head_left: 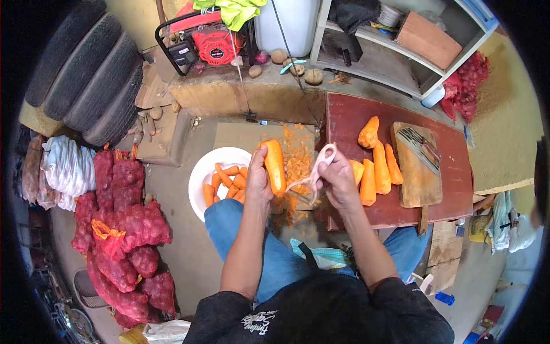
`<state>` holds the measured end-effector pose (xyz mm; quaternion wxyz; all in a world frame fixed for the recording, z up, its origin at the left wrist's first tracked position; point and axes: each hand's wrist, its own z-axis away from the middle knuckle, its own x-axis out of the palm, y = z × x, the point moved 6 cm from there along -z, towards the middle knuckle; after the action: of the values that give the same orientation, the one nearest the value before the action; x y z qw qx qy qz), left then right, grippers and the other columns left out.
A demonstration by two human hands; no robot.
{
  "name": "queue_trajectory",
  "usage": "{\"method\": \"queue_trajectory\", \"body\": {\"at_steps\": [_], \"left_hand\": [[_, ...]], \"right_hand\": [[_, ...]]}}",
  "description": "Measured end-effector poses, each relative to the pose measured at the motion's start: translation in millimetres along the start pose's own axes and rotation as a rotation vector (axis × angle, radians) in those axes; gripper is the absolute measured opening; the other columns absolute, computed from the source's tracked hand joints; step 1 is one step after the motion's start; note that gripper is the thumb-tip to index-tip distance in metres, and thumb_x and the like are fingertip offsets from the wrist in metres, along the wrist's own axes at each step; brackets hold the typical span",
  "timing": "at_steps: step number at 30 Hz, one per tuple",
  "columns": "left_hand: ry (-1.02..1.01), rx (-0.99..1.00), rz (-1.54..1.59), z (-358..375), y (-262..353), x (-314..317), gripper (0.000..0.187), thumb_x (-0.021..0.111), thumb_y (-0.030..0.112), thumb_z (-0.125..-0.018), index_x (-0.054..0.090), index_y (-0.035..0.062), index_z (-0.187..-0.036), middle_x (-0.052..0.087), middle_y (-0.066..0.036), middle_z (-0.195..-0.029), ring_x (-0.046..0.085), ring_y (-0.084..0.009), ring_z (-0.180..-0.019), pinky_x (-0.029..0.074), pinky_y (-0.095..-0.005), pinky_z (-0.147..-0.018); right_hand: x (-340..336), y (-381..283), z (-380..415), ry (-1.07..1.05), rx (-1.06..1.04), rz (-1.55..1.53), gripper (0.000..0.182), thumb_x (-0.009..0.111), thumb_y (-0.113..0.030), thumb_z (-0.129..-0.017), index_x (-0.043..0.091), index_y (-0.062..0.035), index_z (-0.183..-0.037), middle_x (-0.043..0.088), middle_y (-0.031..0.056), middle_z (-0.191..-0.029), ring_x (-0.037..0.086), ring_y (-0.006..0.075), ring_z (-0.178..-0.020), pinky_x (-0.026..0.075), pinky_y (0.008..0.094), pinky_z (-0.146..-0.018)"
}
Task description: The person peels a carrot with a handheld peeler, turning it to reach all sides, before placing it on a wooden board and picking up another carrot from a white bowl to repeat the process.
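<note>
Head view: left fingers [266, 166] grip a carrot [275, 166], right a peeler [318, 169], above floor scraps [298, 155].

Wide fisheye, heavy barrel distortion, black vignette at the corners, bluish fringe along the rim. Light even and moderately bright; source not seen. Soft shadows only. Pale highlights on bowl [196, 182] and tank [286, 26], detail partly lost. Shirt [321, 312] rendered near-black. Centre reasonably sharp; edges stretched and softer, left side darkest.
</note>
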<state>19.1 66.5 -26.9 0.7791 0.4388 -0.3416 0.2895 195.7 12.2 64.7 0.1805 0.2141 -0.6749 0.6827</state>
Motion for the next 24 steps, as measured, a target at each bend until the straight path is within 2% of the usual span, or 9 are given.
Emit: {"method": "queue_trajectory", "body": {"at_steps": [3,9,10,13,17,20,23,24], "left_hand": [[-0.035,0.078,-0.132,10.1,5.7,18.9,0.044,0.059,0.045,-0.098,0.058,0.0028,-0.113,0.066,-0.011,-0.086,0.066,-0.0195,-0.066,0.057,-0.0307,-0.055],[0.034,0.027,0.040,16.3,-9.3,31.0,0.047,0.058,0.049,-0.098,0.059,0.0047,-0.114,0.067,-0.012,-0.087,0.066,-0.0189,-0.063,0.056,-0.0290,-0.050],[-0.049,-0.009,-0.020,16.5,-8.7,28.8,0.049,0.057,0.051,-0.098,0.059,0.0050,-0.114,0.066,-0.013,-0.087,0.066,-0.0198,-0.063,0.055,-0.0284,-0.048],[-0.134,-0.128,-0.032,24.5,-13.0,31.4,0.051,0.055,0.054,-0.098,0.059,0.0059,-0.114,0.066,-0.013,-0.087,0.065,-0.0199,-0.062,0.054,-0.0274,-0.048],[-0.144,-0.154,0.011,26.0,-14.5,32.5,0.054,0.052,0.058,-0.097,0.058,0.0065,-0.115,0.064,-0.012,-0.085,0.062,-0.0196,-0.059,0.053,-0.0272,-0.046],[-0.070,-0.128,-0.024,23.5,-10.7,26.8,0.046,0.062,0.045,-0.095,0.055,0.0056,-0.118,0.063,-0.011,-0.089,0.061,-0.0194,-0.056,0.053,-0.0281,-0.045],[-0.043,0.141,-0.410,36.4,12.9,47.3,0.045,0.073,0.025,-0.087,0.051,0.0050,-0.121,0.061,-0.008,-0.094,0.062,-0.0171,-0.065,0.054,-0.0281,-0.054],[-0.064,0.196,-0.450,34.8,14.7,48.6,0.050,0.074,0.019,-0.082,0.049,0.0046,-0.123,0.060,-0.008,-0.098,0.063,-0.0172,-0.072,0.055,-0.0297,-0.062]], "right_hand": [[16.2,9.1,1.6,-0.024,0.039,0.041,0.021,0.070,-0.021,-0.094,0.056,-0.0071,-0.102,0.066,0.0047,-0.080,0.064,0.0105,-0.062,0.050,0.0202,-0.053],[11.5,21.0,-41.2,-0.041,0.013,-0.003,0.017,0.066,-0.020,-0.096,0.056,-0.0066,-0.099,0.065,0.0035,-0.079,0.061,0.0097,-0.061,0.049,0.0211,-0.054],[7.1,22.5,-54.3,-0.036,-0.008,-0.008,0.016,0.065,-0.019,-0.097,0.056,-0.0066,-0.098,0.065,0.0036,-0.079,0.060,0.0099,-0.060,0.049,0.0216,-0.054],[-11.6,24.5,-101.0,0.020,-0.035,-0.042,0.011,0.062,-0.016,-0.099,0.056,-0.0065,-0.096,0.064,0.0041,-0.078,0.058,0.0105,-0.058,0.048,0.0232,-0.052],[-55.7,25.2,-150.8,0.128,-0.079,-0.123,0.009,0.058,-0.013,-0.101,0.055,-0.0067,-0.096,0.063,0.0053,-0.078,0.057,0.0116,-0.057,0.048,0.0250,-0.051],[-55.5,15.0,-134.7,0.093,-0.076,-0.052,0.009,0.059,-0.014,-0.100,0.055,-0.0068,-0.098,0.063,0.0052,-0.078,0.057,0.0114,-0.056,0.048,0.0249,-0.051],[-47.1,14.2,-95.5,0.150,-0.023,-0.041,0.011,0.061,-0.016,-0.099,0.056,-0.0069,-0.100,0.063,0.0046,-0.079,0.058,0.0106,-0.057,0.048,0.0234,-0.051],[-42.9,11.0,-83.4,0.176,-0.021,-0.089,0.011,0.062,-0.017,-0.099,0.056,-0.0070,-0.100,0.063,0.0043,-0.079,0.058,0.0104,-0.057,0.049,0.0228,-0.051]]}}
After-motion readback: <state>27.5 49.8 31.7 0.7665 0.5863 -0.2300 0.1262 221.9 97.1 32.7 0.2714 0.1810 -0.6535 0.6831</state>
